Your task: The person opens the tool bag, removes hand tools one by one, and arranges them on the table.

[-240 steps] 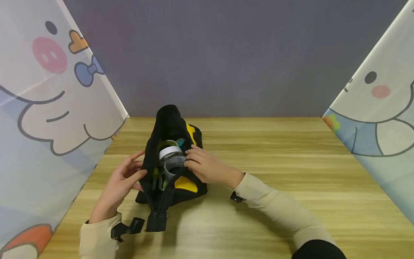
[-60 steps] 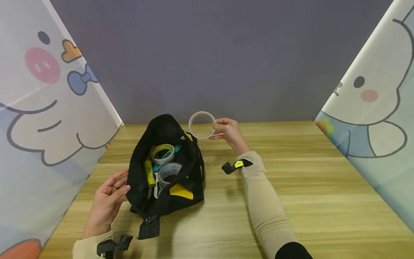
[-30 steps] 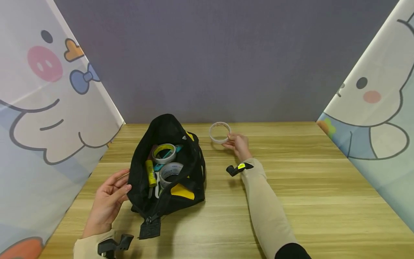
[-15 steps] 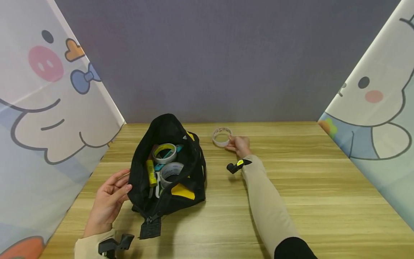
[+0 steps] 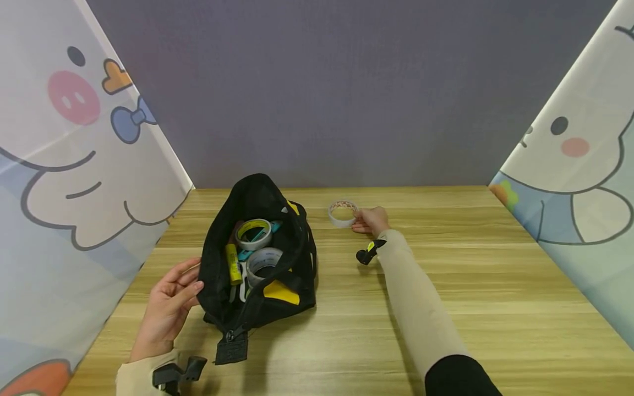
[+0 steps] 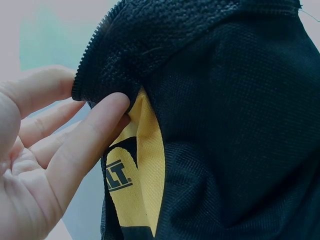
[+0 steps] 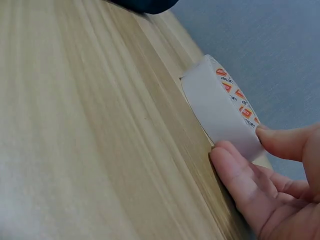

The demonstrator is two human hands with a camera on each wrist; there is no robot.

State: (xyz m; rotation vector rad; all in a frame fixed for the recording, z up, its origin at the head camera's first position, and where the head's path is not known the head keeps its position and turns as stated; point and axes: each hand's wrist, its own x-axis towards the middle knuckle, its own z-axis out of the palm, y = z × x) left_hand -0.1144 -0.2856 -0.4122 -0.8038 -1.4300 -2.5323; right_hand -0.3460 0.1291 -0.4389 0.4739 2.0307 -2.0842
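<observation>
A black zippered tool bag (image 5: 284,275) with yellow patches stands unzipped on the left half of the table. My left hand (image 5: 168,302) pinches its left rim; in the left wrist view the thumb and fingers grip the zipper edge (image 6: 102,55). Inside the bag lie a roll of tape with a yellow core (image 5: 253,242), a grey tape roll (image 5: 255,270) and a yellow glue-stick-like tube (image 5: 233,264). Toward the table's back, my right hand (image 5: 372,221) pinches a white tape roll (image 5: 340,223) between thumb and fingers. In the right wrist view, this roll (image 7: 215,107) lies flat at the wood, with red print inside.
The wooden table (image 5: 446,275) ends at a grey back panel (image 5: 342,99). Cartoon-printed panels (image 5: 79,137) slope up at the left and right. White handles (image 5: 243,283) and a teal item (image 5: 274,226) also lie in the bag.
The right hand took the white tape roll out of the bag, carried it rightward and lowered it flat onto the table. My left hand stays at the bag's rim, which has opened wider.
</observation>
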